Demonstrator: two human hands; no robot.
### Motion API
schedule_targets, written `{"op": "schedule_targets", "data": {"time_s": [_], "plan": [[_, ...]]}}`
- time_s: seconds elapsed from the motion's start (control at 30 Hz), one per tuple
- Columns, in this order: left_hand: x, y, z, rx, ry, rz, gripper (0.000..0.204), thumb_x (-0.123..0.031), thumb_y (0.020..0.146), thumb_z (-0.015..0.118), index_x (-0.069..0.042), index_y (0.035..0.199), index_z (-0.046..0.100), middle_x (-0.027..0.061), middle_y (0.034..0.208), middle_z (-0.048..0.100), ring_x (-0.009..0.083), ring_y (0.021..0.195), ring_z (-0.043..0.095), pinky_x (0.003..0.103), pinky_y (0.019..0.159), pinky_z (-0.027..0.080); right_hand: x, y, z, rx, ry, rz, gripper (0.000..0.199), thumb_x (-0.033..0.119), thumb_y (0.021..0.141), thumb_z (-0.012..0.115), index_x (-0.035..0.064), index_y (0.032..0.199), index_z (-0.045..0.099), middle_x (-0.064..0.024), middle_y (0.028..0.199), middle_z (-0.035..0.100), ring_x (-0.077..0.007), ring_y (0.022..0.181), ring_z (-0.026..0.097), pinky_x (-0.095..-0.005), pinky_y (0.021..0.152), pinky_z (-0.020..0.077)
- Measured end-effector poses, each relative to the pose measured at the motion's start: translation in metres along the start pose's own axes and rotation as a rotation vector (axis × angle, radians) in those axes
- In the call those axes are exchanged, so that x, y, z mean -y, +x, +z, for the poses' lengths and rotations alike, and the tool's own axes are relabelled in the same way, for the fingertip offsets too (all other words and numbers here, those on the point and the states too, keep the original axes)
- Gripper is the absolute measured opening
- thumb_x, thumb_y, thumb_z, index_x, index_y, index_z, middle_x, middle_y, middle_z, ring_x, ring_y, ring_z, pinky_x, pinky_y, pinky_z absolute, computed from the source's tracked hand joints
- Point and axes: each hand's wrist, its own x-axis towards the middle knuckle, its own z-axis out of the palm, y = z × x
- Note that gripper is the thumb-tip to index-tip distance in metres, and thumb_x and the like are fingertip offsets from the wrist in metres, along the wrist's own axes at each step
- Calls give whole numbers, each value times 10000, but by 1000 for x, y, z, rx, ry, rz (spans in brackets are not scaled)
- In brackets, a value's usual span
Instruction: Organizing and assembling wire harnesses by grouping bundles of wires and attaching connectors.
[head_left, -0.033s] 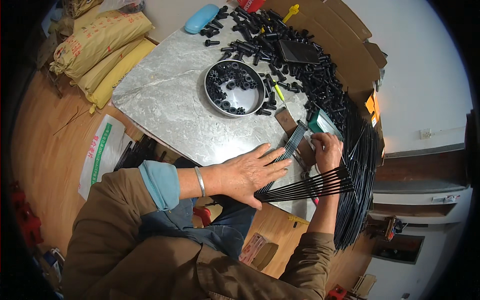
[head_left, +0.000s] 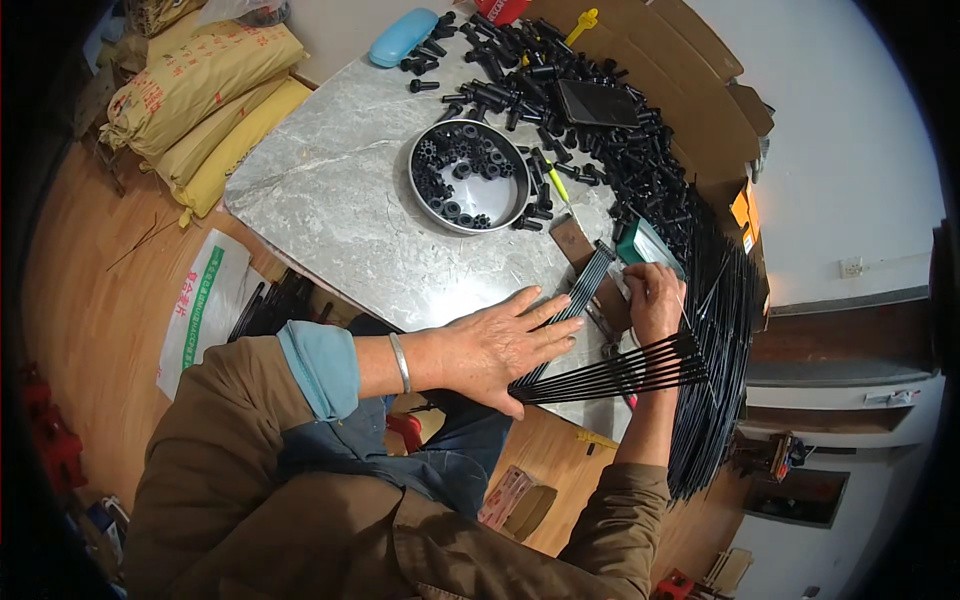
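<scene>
My left hand lies flat with its fingers spread on a row of thin black rods at the near edge of the marble table. There is a metal bangle on its wrist. My right hand is curled, with its fingertips at the far end of that row, beside a small brown block. I cannot tell what it grips. A second fan of black rods runs under my right wrist toward a large heap of long rods hanging over the table's right side.
A round metal bowl holds several black ring-shaped parts. Many black plastic pieces and a dark phone cover the far right. A blue case lies at the far edge. Yellow sacks are stacked on the wooden floor to the left.
</scene>
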Motion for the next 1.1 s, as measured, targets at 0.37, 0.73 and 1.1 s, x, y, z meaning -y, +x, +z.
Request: {"op": "schedule_targets", "data": {"time_s": [0.37, 0.73, 1.1], "plan": [[-1, 3, 0, 14, -4, 10, 938, -562, 688, 719, -9, 1378, 406, 165, 1505, 259, 362, 1415, 174, 522, 1139, 156, -1, 4, 8, -40, 75, -17, 67, 82, 836, 580, 68, 895, 609, -55, 877, 623, -271, 887, 578, -378, 803, 368], [-1, 5, 0, -64, -13, 62, 909, -565, 683, 711, 40, 1315, 463, 199, 1452, 341, 378, 1390, 225, 516, 1120, 186, -14, 2, 15, 21, 686, 357, 100, 27, 870, 600, -25, 954, 617, -7, 815, 620, -82, 767, 538, -234, 718, 446], [-4, 6, -7, 10, 5, 26, 925, -597, 708, 675, 26, 1347, 431, 174, 1501, 268, 353, 1423, 161, 511, 1138, 162, -29, 4, -8, -154, 137, 451, 190, 222, 819, 624, 70, 913, 690, -145, 859, 679, -294, 797, 655, -344, 696, 492]]}}
